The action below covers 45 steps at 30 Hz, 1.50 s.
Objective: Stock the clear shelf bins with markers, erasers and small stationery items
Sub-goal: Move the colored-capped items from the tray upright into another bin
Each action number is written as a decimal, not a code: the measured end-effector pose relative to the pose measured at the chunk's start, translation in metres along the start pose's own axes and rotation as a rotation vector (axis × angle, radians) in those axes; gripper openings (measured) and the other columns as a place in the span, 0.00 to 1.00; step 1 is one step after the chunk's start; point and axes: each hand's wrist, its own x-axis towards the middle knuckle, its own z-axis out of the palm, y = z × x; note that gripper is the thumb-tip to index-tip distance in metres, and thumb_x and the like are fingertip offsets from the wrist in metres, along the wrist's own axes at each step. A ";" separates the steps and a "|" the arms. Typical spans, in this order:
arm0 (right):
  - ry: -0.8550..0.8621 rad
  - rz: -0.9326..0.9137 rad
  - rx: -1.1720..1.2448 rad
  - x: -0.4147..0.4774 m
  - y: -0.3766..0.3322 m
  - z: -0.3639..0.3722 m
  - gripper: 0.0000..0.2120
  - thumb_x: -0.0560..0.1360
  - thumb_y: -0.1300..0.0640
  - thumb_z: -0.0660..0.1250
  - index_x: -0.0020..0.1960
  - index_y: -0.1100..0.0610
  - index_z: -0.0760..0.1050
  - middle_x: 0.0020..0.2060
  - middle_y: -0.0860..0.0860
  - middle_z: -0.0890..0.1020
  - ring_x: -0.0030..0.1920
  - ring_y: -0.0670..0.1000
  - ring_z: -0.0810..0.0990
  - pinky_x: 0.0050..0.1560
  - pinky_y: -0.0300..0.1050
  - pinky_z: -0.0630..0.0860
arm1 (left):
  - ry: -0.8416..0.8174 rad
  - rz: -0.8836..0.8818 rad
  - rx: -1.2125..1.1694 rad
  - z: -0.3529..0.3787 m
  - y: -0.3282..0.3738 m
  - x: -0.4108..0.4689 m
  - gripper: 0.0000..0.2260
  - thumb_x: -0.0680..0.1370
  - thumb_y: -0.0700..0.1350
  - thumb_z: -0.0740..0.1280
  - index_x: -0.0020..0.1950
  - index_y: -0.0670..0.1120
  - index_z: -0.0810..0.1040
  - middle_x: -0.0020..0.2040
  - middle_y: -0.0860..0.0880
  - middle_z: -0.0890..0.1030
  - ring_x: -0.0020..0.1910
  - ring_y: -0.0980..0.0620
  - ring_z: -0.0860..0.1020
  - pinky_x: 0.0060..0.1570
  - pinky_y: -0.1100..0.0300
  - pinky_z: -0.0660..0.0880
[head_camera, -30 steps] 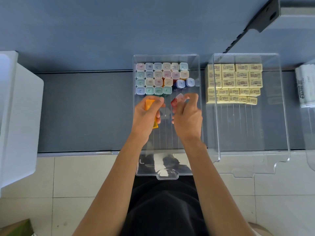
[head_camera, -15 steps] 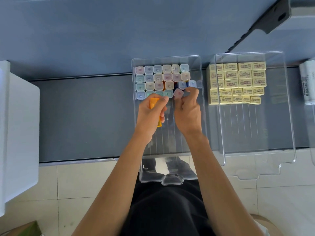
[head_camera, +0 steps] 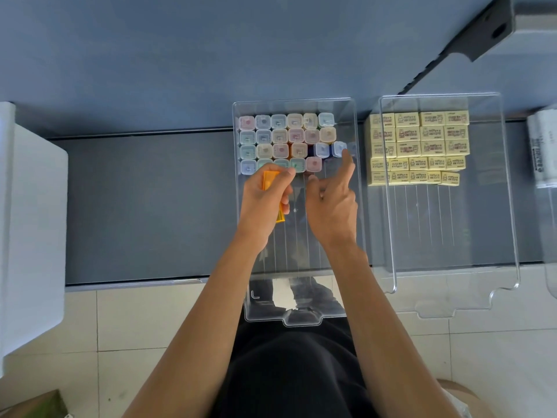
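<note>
Left hand (head_camera: 265,203) grips an orange marker (head_camera: 269,180) just in front of the upright markers (head_camera: 280,137) packed at the back of the clear bin (head_camera: 298,318). Right hand (head_camera: 331,203) holds nothing: index finger (head_camera: 348,167) straight, tip at a blue-capped marker (head_camera: 338,147), other fingers loosely bent. Erasers (head_camera: 419,146) sit in the neighbouring bin (head_camera: 452,236) on the right

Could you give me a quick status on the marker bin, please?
Left hand grips orange marker. Right hand: index finger touches blue-capped marker in clear bin. Fourth row partly filled; only the hands above it.
</note>
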 end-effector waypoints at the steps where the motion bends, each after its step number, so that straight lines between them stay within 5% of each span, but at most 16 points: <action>1: -0.008 0.013 -0.006 0.000 0.001 0.000 0.31 0.81 0.58 0.59 0.78 0.55 0.47 0.28 0.46 0.77 0.28 0.47 0.75 0.33 0.45 0.74 | 0.001 0.002 0.000 0.000 0.000 0.000 0.05 0.80 0.44 0.68 0.45 0.48 0.76 0.30 0.52 0.75 0.29 0.55 0.71 0.29 0.60 0.72; 5: -0.053 0.030 -0.040 0.006 0.002 -0.003 0.34 0.81 0.56 0.59 0.80 0.52 0.44 0.30 0.50 0.79 0.30 0.52 0.78 0.37 0.49 0.77 | -0.004 0.015 0.002 0.000 -0.001 -0.002 0.04 0.80 0.45 0.67 0.46 0.48 0.76 0.31 0.50 0.74 0.28 0.55 0.71 0.29 0.61 0.73; 9: -0.043 -0.029 -0.056 0.006 0.000 -0.003 0.29 0.81 0.57 0.59 0.78 0.52 0.52 0.30 0.48 0.78 0.30 0.51 0.77 0.38 0.53 0.79 | -0.006 0.015 0.006 -0.001 -0.001 -0.002 0.04 0.81 0.44 0.67 0.46 0.48 0.76 0.30 0.51 0.74 0.28 0.55 0.71 0.29 0.61 0.72; 24: -0.032 -0.083 -0.060 0.001 0.004 -0.002 0.28 0.80 0.60 0.60 0.77 0.52 0.54 0.31 0.48 0.79 0.30 0.51 0.78 0.34 0.47 0.77 | 0.008 0.023 0.086 0.000 -0.002 -0.004 0.04 0.81 0.45 0.67 0.46 0.48 0.76 0.31 0.49 0.74 0.27 0.55 0.71 0.28 0.62 0.72; 30: -0.008 -0.202 0.141 -0.012 0.004 -0.005 0.10 0.78 0.64 0.57 0.59 0.60 0.65 0.31 0.55 0.79 0.28 0.55 0.77 0.28 0.51 0.75 | -0.061 -0.007 0.069 0.004 -0.001 -0.005 0.12 0.82 0.47 0.64 0.40 0.44 0.72 0.26 0.50 0.69 0.25 0.52 0.65 0.24 0.60 0.63; 37: -0.142 -0.254 0.365 -0.027 0.002 -0.013 0.06 0.79 0.56 0.61 0.55 0.54 0.73 0.29 0.59 0.78 0.29 0.59 0.75 0.27 0.50 0.71 | -0.160 0.018 0.042 0.006 -0.006 -0.016 0.11 0.73 0.51 0.52 0.40 0.47 0.71 0.26 0.52 0.69 0.24 0.53 0.66 0.24 0.60 0.61; 45: -0.185 -0.194 0.451 -0.028 0.015 -0.028 0.11 0.82 0.56 0.59 0.61 0.59 0.72 0.32 0.42 0.78 0.29 0.43 0.72 0.31 0.38 0.69 | -0.171 0.121 0.156 0.009 -0.005 -0.029 0.06 0.82 0.43 0.63 0.56 0.42 0.76 0.34 0.54 0.76 0.25 0.54 0.69 0.22 0.60 0.65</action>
